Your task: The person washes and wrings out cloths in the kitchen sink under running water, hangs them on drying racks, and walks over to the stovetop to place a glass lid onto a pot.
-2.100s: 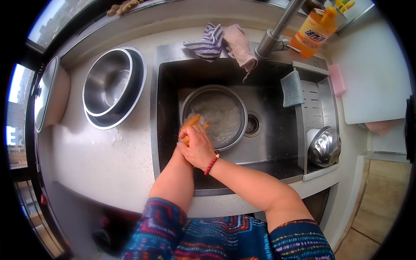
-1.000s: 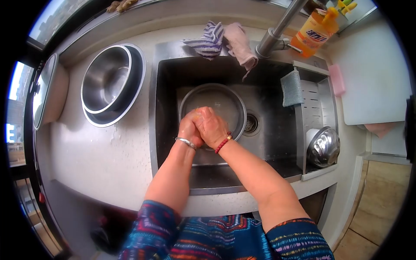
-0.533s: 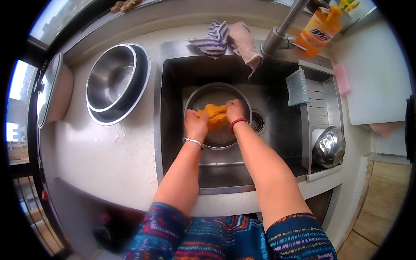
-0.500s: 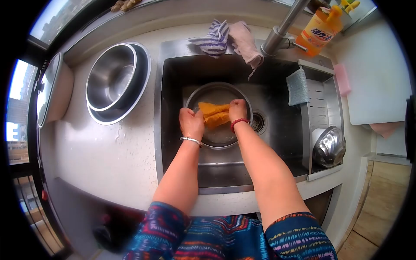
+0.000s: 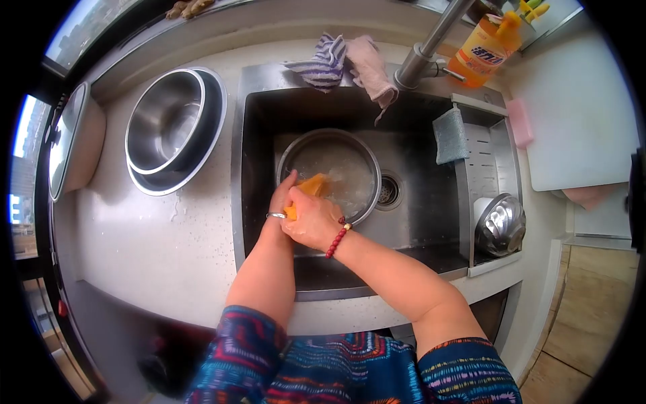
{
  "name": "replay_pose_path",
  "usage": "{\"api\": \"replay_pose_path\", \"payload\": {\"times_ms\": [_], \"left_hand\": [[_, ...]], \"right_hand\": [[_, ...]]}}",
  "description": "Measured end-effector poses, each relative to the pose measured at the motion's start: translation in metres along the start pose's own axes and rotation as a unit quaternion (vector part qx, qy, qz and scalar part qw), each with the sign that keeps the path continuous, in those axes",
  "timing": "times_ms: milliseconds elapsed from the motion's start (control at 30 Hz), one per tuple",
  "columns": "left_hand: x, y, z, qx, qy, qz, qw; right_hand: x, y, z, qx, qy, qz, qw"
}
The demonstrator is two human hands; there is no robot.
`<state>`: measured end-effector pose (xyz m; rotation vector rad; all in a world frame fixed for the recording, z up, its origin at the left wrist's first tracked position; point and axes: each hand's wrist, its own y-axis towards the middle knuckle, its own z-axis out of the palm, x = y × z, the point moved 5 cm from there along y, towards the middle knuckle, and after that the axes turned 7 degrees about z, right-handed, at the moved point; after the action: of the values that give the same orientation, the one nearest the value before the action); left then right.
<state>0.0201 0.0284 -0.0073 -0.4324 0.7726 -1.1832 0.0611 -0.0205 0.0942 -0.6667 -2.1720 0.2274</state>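
Note:
An orange cloth [image 5: 313, 183] is bunched between my two hands, over the near left side of a metal basin [image 5: 374, 166] of water. My right hand [image 5: 315, 219] is closed on it, knuckles up, and crosses over toward my left wrist. Partly covered by the right, my left hand [image 5: 281, 191] holds the cloth from the left side; one digit points up along it, and its other fingers are hidden. A bit of cloth shows between the hands near the silver bracelet. The basin rests on the floor of the sink [image 5: 424, 225].
Right of the basin is the drain [image 5: 388, 190]. A striped rag [image 5: 326, 64] and a pink rag [image 5: 371, 71] hang by the faucet [image 5: 420, 60]. Nested steel bowls [image 5: 168, 121] stand left; a metal rack [image 5: 481, 168] sits right, near an orange soap bottle [image 5: 486, 50].
My right hand has swung left and nearer, over my left hand. The cloth, stretched between separated hands before, is now bunched between them. The view has shifted slightly.

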Motion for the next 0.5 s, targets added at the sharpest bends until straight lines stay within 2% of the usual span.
{"api": "replay_pose_path", "payload": {"times_ms": [33, 67, 100, 133, 200, 233, 267, 300, 367, 400, 433, 467, 500], "left_hand": [[0.001, 0.011, -0.015, -0.005, 0.023, 0.018, 1.000], [0.004, 0.024, -0.018, 0.067, 0.020, 0.064, 0.995], [0.007, 0.033, -0.019, 0.137, 0.010, 0.110, 0.984], [0.009, 0.031, -0.009, 0.139, 0.011, 0.108, 0.984], [0.013, 0.021, 0.002, -0.003, -0.033, 0.089, 0.995], [0.016, 0.003, 0.028, -0.031, -0.025, 0.093, 0.995], [0.020, 0.014, 0.023, -0.013, -0.051, 0.104, 0.993], [0.017, 0.005, 0.031, -0.026, -0.032, 0.105, 0.994], [0.010, -0.003, 0.033, -0.078, -0.017, 0.119, 0.990], [0.003, -0.005, 0.024, -0.118, -0.020, 0.134, 0.984], [0.000, 0.013, 0.000, -0.008, 0.007, 0.199, 0.980], [0.000, 0.015, 0.002, 0.306, -0.069, 0.161, 0.936], [0.000, -0.006, 0.013, 0.195, -0.057, 0.206, 0.957]], "right_hand": [[0.004, -0.007, 0.003, -0.041, 0.006, -0.038, 0.998], [0.001, -0.003, 0.007, -0.041, 0.007, -0.036, 0.999], [-0.007, 0.005, 0.008, -0.086, 0.008, -0.023, 0.996], [-0.016, 0.015, 0.005, -0.134, 0.008, -0.012, 0.991], [-0.030, 0.037, -0.006, -0.171, 0.016, 0.017, 0.985], [-0.041, 0.046, -0.014, -0.159, 0.022, 0.083, 0.984], [-0.049, 0.050, -0.015, -0.146, 0.030, 0.148, 0.978], [-0.050, 0.051, -0.011, -0.147, 0.031, 0.147, 0.978], [-0.046, 0.050, -0.006, -0.192, 0.035, 0.085, 0.977], [-0.031, 0.037, -0.007, -0.161, 0.043, 0.070, 0.984], [-0.004, 0.014, -0.011, -0.190, 0.067, -0.006, 0.980], [0.016, -0.002, -0.012, -0.216, 0.090, -0.081, 0.969], [0.017, -0.001, -0.008, -0.214, 0.088, -0.081, 0.969]]}}
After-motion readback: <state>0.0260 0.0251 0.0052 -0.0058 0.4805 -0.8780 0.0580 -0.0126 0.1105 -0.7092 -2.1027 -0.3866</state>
